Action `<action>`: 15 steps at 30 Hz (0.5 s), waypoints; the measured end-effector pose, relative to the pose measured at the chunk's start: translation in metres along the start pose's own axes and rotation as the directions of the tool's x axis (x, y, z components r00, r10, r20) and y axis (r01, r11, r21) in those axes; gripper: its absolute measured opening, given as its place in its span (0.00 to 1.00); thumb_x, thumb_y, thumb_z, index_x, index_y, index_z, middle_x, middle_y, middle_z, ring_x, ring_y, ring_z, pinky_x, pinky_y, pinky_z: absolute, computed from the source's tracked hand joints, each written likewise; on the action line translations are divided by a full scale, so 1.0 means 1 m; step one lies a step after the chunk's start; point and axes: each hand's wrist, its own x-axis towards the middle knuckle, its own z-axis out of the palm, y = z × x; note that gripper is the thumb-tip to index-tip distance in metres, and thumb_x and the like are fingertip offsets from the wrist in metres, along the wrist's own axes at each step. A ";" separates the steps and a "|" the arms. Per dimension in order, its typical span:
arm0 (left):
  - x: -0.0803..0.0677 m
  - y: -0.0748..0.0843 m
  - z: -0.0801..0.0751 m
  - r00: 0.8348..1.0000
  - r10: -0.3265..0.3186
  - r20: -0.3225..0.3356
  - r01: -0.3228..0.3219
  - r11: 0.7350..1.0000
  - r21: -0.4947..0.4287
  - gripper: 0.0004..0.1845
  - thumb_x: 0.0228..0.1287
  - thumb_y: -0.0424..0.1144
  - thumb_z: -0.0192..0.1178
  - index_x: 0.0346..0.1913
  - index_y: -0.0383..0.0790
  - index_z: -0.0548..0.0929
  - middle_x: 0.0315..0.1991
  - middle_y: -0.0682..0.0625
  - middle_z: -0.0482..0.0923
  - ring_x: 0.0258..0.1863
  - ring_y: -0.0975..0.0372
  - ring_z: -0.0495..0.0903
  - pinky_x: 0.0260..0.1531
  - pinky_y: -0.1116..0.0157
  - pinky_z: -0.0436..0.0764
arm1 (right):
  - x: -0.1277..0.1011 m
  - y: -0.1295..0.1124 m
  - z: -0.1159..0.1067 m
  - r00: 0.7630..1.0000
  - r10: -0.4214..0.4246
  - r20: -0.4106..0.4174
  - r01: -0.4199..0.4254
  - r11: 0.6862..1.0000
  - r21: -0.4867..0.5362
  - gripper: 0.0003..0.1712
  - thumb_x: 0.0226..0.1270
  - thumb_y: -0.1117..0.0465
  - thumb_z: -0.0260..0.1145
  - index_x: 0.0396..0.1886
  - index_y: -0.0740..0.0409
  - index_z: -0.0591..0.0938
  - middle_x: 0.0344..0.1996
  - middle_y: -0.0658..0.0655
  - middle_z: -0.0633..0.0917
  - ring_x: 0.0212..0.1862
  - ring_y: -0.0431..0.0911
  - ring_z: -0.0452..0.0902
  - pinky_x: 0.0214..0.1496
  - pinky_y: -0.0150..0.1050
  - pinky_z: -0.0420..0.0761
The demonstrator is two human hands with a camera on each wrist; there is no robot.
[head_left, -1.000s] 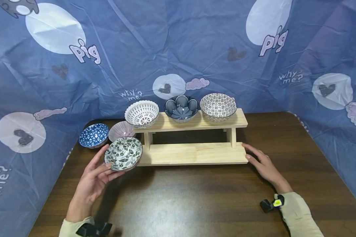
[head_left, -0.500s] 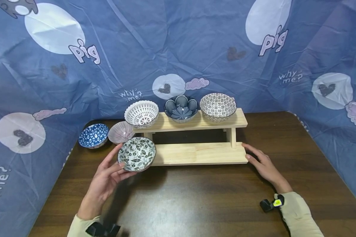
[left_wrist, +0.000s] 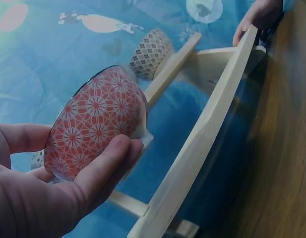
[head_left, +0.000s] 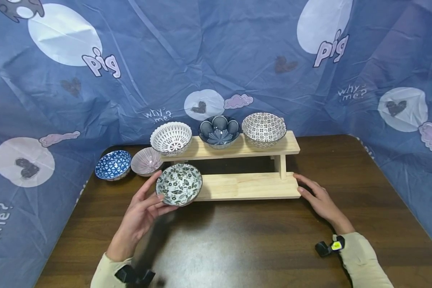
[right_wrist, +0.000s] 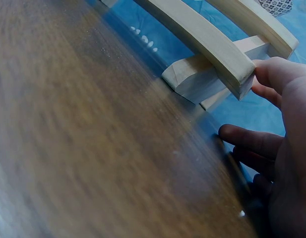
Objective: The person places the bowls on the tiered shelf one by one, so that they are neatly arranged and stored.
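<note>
Nearest, at seven o'clock, the left hand (head_left: pixel 138 218) grips the leaf-patterned bowl (head_left: pixel 179 184), thumb and fingers curled round its red-patterned outside, holding it tilted over the left end of the wooden rack's (head_left: pixel 252 186) lower shelf. At four o'clock the right hand (head_left: pixel 318 200) rests with nearly straight fingers on the dark table (head_left: pixel 237 244), thumb against the shelf's right end. Beyond the bowl, at ten o'clock, a pink striped bowl (head_left: pixel 146 161) and a blue triangle bowl (head_left: pixel 113 164) sit on the table. On the upper shelf stand a white lattice bowl (head_left: pixel 171 138), a dark blue bowl (head_left: pixel 219 131) and a checked bowl (head_left: pixel 264 127), before the blue backdrop (head_left: pixel 216 52).
</note>
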 end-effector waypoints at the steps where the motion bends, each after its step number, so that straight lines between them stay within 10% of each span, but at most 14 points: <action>1: 0.001 -0.001 0.002 1.000 -0.002 -0.005 0.002 1.000 0.004 0.38 0.71 0.22 0.45 0.79 0.49 0.51 0.62 0.48 0.71 0.52 0.57 0.85 0.51 0.54 0.88 | 0.000 0.000 0.000 1.000 0.001 0.000 -0.001 1.000 0.000 0.28 0.79 0.52 0.54 0.75 0.52 0.68 0.73 0.65 0.70 0.69 0.25 0.58 0.72 0.69 0.60; 7: 0.008 -0.006 0.012 1.000 -0.009 -0.001 0.009 1.000 0.016 0.39 0.70 0.21 0.45 0.80 0.47 0.49 0.62 0.46 0.72 0.51 0.58 0.86 0.51 0.53 0.87 | 0.000 0.000 -0.001 1.000 0.004 0.003 -0.004 1.000 0.000 0.28 0.79 0.52 0.54 0.75 0.53 0.68 0.73 0.64 0.70 0.71 0.29 0.59 0.72 0.69 0.60; 15: 0.017 -0.013 0.030 1.000 -0.026 0.012 0.026 0.999 0.022 0.40 0.69 0.20 0.45 0.80 0.45 0.49 0.59 0.44 0.74 0.48 0.58 0.87 0.49 0.53 0.88 | 0.001 -0.004 -0.001 1.000 0.024 0.010 -0.024 1.000 -0.005 0.29 0.80 0.51 0.54 0.75 0.55 0.67 0.73 0.65 0.69 0.74 0.61 0.61 0.72 0.69 0.60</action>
